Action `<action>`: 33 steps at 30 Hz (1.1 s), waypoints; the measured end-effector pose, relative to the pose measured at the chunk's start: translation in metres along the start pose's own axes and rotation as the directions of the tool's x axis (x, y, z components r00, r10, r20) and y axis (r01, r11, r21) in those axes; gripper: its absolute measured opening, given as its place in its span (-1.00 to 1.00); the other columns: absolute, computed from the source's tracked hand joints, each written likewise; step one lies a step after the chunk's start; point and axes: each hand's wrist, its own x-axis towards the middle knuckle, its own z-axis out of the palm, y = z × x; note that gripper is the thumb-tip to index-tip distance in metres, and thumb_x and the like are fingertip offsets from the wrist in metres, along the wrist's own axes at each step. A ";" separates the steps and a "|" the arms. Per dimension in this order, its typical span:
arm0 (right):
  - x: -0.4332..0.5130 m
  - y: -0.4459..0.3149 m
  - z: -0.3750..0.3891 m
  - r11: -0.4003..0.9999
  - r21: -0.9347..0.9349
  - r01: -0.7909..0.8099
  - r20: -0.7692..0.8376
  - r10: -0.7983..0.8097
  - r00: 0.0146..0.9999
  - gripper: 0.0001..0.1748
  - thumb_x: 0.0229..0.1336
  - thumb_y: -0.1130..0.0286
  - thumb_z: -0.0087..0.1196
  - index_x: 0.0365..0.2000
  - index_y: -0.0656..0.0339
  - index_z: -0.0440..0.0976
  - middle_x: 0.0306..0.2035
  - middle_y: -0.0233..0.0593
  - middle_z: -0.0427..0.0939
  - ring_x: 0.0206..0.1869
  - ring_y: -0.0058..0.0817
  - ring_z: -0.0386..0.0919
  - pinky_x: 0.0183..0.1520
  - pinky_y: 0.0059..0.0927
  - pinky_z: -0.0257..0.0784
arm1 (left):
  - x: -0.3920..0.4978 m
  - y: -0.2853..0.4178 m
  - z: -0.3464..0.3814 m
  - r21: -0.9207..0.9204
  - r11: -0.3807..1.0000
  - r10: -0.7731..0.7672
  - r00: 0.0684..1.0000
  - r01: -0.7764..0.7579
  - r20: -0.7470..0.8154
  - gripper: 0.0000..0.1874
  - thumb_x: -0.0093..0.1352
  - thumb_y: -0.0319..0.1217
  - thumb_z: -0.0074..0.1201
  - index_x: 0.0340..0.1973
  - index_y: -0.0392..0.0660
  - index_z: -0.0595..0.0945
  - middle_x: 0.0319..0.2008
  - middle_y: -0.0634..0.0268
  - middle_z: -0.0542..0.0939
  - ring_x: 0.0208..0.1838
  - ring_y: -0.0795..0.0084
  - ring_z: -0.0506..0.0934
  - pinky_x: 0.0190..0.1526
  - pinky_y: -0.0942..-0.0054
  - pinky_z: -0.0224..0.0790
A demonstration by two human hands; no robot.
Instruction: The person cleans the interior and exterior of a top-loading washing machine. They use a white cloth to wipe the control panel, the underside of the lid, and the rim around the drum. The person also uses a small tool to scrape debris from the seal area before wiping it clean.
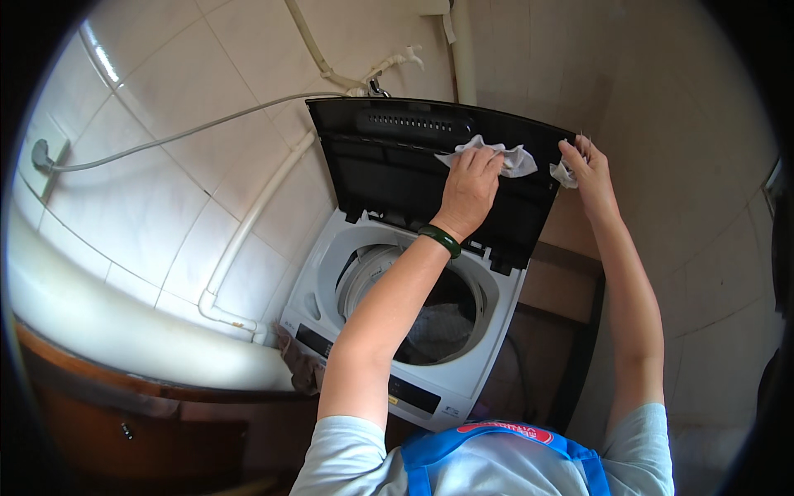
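A white top-loading washing machine (pixel 496 304) stands before me with its black lid (pixel 378 173) raised. My left hand (pixel 472 186) presses a crumpled white cloth (pixel 520 162) against the lid's inner face, below a row of slots. A dark green bangle circles that wrist. At the lid's upper right corner, my right hand (pixel 589 170) grips a second white cloth or wipe (pixel 563 175), with the fingers by the lid's edge. Inside the open drum lies grey fabric (pixel 441 328), partly hidden by my left forearm.
A grey cable (pixel 205 126) runs from a wall plug to behind the lid. Taps (pixel 376 85) and pipes (pixel 248 229) line the tiled wall. A brown cloth (pixel 301 366) hangs at the machine's left. Wooden cabinet (pixel 142 428) stands lower left; a dark-framed shelf (pixel 561 288) is at right.
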 end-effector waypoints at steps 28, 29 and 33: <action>-0.015 -0.007 0.010 0.996 -0.083 -0.016 -0.128 0.006 0.992 -0.81 0.35 0.23 0.14 -0.35 0.04 0.42 -0.44 -0.71 0.26 -0.39 -0.87 0.19 -0.30 -0.70 0.13 | -0.062 -0.217 -0.117 0.206 0.942 -0.216 0.949 0.265 -0.231 -0.88 0.18 -0.61 0.10 -0.36 -0.22 0.60 -0.29 0.13 0.51 -0.16 0.04 0.49 -0.13 0.16 0.39; -0.015 -0.007 0.010 0.998 -0.069 -0.013 -0.119 0.005 0.993 -0.82 0.35 0.23 0.13 -0.34 0.05 0.42 -0.44 -0.71 0.27 -0.38 -0.87 0.20 -0.30 -0.70 0.13 | -0.062 -0.230 -0.122 0.234 0.932 -0.218 0.945 0.276 -0.242 -0.88 0.18 -0.60 0.10 -0.35 -0.22 0.60 -0.29 0.13 0.52 -0.17 0.04 0.50 -0.13 0.17 0.39; -0.014 -0.006 0.009 0.997 -0.075 -0.006 -0.110 -0.002 0.994 -0.82 0.36 0.23 0.11 -0.30 0.09 0.45 -0.42 -0.70 0.30 -0.35 -0.86 0.23 -0.26 -0.70 0.16 | -0.054 -0.277 -0.154 0.221 0.871 -0.344 0.866 0.439 -0.364 -0.87 0.19 -0.61 0.08 -0.34 -0.21 0.62 -0.28 0.13 0.53 -0.15 0.07 0.50 -0.12 0.19 0.39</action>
